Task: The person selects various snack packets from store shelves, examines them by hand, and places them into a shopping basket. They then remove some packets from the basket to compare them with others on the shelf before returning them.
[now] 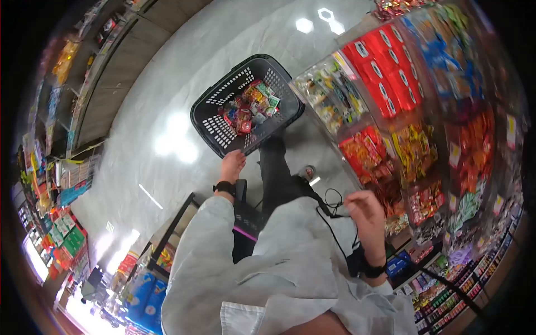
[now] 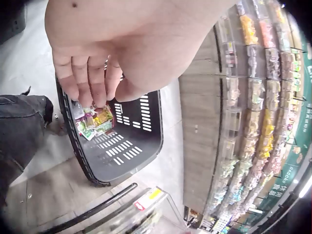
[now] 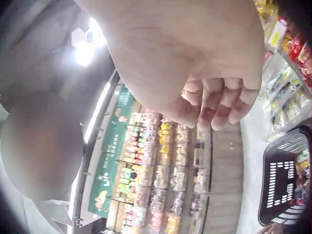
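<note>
A black perforated shopping basket holds several colourful wrapped packets, bunched at one side of its inside. My left hand is at the basket's near rim, its fingers loosely bent. In the left wrist view the left hand hangs over the basket, with nothing showing in its fingers. My right hand is raised beside the candy bins; its fingers hang loosely curled. The right wrist view shows the right hand holding nothing, while the basket appears at the lower right.
Clear bins of red packets, yellow packets and other sweets rise along my right side. Across the pale shiny floor stands another shelf. A dark frame stands near my left sleeve. Another person shows at the left of the right wrist view.
</note>
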Demonstrator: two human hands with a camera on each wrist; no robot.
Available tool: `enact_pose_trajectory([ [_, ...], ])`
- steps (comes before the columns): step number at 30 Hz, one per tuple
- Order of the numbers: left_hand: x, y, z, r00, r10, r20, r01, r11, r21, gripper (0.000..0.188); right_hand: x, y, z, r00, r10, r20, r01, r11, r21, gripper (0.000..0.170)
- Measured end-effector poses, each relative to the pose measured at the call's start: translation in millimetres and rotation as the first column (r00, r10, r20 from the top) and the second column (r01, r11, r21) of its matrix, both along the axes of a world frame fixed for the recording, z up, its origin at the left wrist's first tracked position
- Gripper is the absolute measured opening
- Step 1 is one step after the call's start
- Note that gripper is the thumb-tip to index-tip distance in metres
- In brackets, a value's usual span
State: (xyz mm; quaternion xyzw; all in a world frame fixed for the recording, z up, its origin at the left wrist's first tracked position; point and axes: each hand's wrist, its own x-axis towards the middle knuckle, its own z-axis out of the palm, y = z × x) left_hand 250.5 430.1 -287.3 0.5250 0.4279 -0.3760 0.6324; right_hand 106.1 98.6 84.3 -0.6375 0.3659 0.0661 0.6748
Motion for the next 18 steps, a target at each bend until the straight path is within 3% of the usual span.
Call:
enact_pose_trajectory([
  [1, 20.3, -4.9, -32.3, 0.999, 0.022, -0.035, -0.022, 1.000, 0.002, 0.022, 17.1, 4.2, -9.8, 1.000, -0.019, -0.015, 0.020, 0.998, 0.061, 0.013],
  [4, 85.3, -29.0, -115.4, 0.996, -0.071, -0.060, 0.078, 0.990, 0.116, 0.019, 54.8, 9.9, -46.1, 0.989, 0.022, -0.144, -0.017, 0.999, 0.035, 0.014],
  [8, 159.5, -60.4, -222.8, 0.976, -0.214, 0.051, 0.207, 0.972, 0.114, 0.014, 82.7, 5.3, -99.6, 0.943, -0.025, -0.331, 0.049, 0.997, 0.065, 0.014],
  [11, 206.9, -103.5, -294.9, 0.984, -0.117, 0.131, 0.091, 0.979, 0.184, 0.012, 92.0, 0.9, -141.7, 0.884, -0.114, -0.453, 0.156, 0.986, 0.056, 0.012],
  [12, 226.8, -114.4, -302.0, 0.976, -0.214, 0.043, 0.197, 0.949, 0.247, 0.021, 91.5, -1.1, -157.4, 0.869, -0.126, -0.479, 0.168, 0.985, 0.046, 0.012],
  [14, 229.9, -129.4, -402.4, 0.952, -0.266, 0.149, 0.176, 0.879, 0.443, 0.035, 93.8, -5.7, -187.0, 0.838, -0.148, -0.526, 0.188, 0.982, 0.023, 0.012],
  [17, 236.0, -143.3, -505.2, 0.918, -0.390, -0.075, 0.356, 0.725, 0.590, 0.077, 95.3, -9.2, -226.0, 0.771, -0.159, -0.617, 0.188, 0.982, -0.018, 0.013],
  [18, 244.6, -156.9, -499.0, 0.894, -0.397, -0.208, 0.439, 0.682, 0.585, 0.096, 92.4, -10.6, -238.9, 0.759, -0.169, -0.629, 0.192, 0.981, -0.032, 0.013],
])
